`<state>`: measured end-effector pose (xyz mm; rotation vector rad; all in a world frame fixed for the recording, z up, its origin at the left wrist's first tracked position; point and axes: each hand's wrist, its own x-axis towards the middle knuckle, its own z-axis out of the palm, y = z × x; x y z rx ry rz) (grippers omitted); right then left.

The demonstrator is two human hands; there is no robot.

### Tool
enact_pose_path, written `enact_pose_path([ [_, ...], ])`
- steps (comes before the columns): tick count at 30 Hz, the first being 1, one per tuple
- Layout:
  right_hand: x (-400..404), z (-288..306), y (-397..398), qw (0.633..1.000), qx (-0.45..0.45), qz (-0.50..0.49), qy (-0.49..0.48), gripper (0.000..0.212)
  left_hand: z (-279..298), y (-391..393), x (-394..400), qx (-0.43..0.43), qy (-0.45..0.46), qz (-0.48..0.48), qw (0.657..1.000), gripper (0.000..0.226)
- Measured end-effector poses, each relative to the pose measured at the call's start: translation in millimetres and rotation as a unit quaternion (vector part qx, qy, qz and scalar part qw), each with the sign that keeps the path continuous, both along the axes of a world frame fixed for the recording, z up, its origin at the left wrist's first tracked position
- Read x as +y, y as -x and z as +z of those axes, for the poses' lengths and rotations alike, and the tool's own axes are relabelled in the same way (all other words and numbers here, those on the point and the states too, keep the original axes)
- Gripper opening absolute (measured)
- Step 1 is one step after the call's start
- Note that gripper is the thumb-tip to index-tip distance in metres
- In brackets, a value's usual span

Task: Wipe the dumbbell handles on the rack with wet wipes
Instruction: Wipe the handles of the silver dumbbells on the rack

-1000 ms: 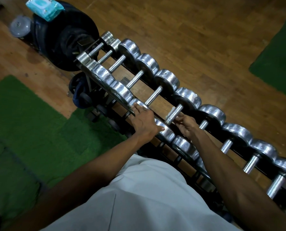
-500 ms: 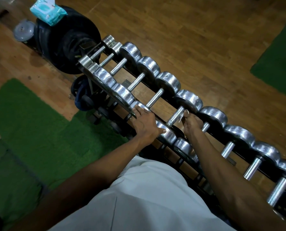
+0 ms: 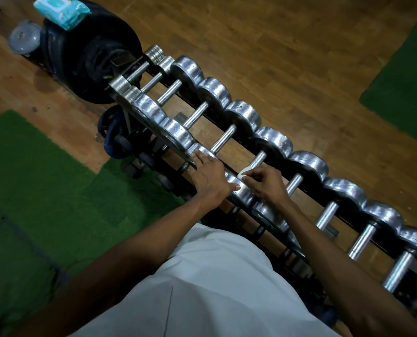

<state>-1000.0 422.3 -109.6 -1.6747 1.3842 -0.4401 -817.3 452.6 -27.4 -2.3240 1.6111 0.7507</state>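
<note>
Head view – wipes pack label unreadable, R hand pinches wipe.

Floor: wooden boards, warm brown, worn and scuffed, ran across the upper half of the frame and down its upper left side. Green turf mat lay over the left and lower left; its edge was stepped where it met the wood. A second green mat occupied the right edge, upper right. Black weight plates stood stacked on edge at upper left, with a smaller grey disc just beside them at the far left. More dark plates sat lower, near the turf edge. Light: dim, warm, giving soft glare on the boards.
</note>
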Motion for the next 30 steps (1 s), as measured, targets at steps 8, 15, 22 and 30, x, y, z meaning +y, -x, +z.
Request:
enact_pose_path([
  [8,-39,2,-6,0.965,0.208,-0.074,0.140,0.027,2,0,1,-0.004,-0.009,-0.002,1.000,0.128],
  [15,-33,7,-5,0.984,0.149,0.090,0.028,0.029,-1,0,1,-0.001,-0.006,0.001,1.000,0.125],
  [22,-35,8,-7,0.934,0.299,0.163,0.104,0.039,1,1,1,-0.003,-0.009,0.005,1.000,0.133],
  [30,-54,4,-12,0.931,0.342,0.103,0.078,0.040,5,1,3,0.002,-0.008,0.006,1.000,0.132],
])
